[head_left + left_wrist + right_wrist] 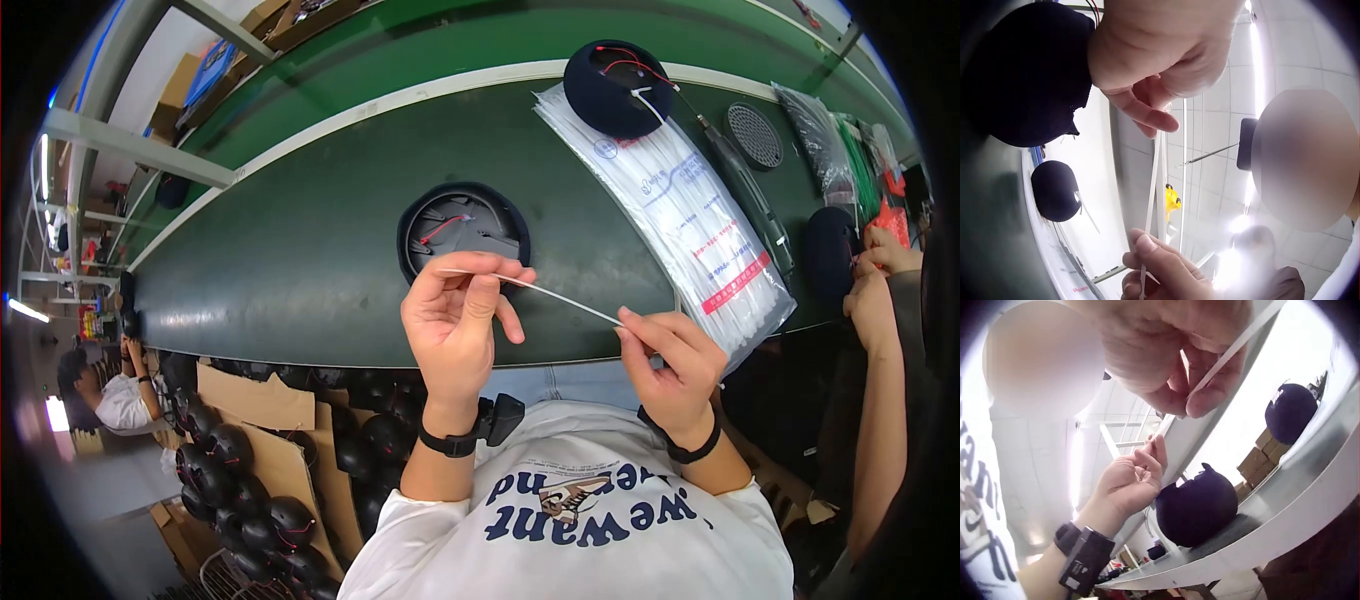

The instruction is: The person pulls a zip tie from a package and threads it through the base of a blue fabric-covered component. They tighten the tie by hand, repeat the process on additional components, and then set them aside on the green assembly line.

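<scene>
A thin white cable tie [570, 302] stretches between the two hands above the bench's front edge. My left hand [450, 325] pinches one end between thumb and fingers. The right hand [675, 372] pinches the other end with thumb and forefinger; in the left wrist view the tie [1152, 187] runs nearly straight between them. Just beyond the left hand, a round, dark fabric-covered shell [408, 240] lies with its hollow side up, a red wire inside. The right wrist view shows this shell [1197, 509] below the hands.
A clear bag of white cable ties [665, 190] lies on the green bench [300, 230] at right, a second dark shell [600, 105] on its top end. Beside it are a long dark tool [745, 190] and a round grille [755, 136]. Another person's hands [880, 270] work at far right.
</scene>
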`<state>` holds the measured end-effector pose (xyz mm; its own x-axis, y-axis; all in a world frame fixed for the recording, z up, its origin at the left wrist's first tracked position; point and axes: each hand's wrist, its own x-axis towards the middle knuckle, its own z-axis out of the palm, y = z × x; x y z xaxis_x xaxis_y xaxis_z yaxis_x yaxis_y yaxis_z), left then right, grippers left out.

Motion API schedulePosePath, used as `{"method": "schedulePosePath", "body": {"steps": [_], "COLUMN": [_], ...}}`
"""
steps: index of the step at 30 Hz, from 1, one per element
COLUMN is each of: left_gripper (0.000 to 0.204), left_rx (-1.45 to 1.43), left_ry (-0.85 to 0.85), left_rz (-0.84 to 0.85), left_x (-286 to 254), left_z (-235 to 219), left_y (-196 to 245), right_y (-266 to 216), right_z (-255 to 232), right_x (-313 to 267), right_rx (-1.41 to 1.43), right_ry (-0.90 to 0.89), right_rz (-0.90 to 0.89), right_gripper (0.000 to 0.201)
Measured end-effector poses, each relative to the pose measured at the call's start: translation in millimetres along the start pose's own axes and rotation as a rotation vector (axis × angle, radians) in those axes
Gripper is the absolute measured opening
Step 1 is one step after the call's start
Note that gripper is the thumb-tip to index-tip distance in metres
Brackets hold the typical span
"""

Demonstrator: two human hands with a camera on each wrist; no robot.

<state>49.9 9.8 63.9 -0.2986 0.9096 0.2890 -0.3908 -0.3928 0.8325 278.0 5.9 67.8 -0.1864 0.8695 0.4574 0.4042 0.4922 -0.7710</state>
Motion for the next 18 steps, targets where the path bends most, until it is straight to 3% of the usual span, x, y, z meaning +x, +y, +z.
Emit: {"method": "schedulePosePath", "body": {"steps": [9, 18], "left_gripper": [0.008, 0.018], "left_rx": [-0.045, -0.016], "left_ry": [-0.065, -0.135], "left_rz": [0.061, 0.085], "left_x": [2.1, 1.1], "left_z": [0.5, 7.7], "left_y": [-3.0, -2.8], "right_y": [7.4, 5.9], "right_z": [-1.5, -8.7], "right_x": [0.0, -0.4], "right_rx": [-0.064, -0.053], "right_ry": [0.123, 0.114], "right_rz": [-0.226, -0.204], "right_gripper": [0.037, 0.023]}}
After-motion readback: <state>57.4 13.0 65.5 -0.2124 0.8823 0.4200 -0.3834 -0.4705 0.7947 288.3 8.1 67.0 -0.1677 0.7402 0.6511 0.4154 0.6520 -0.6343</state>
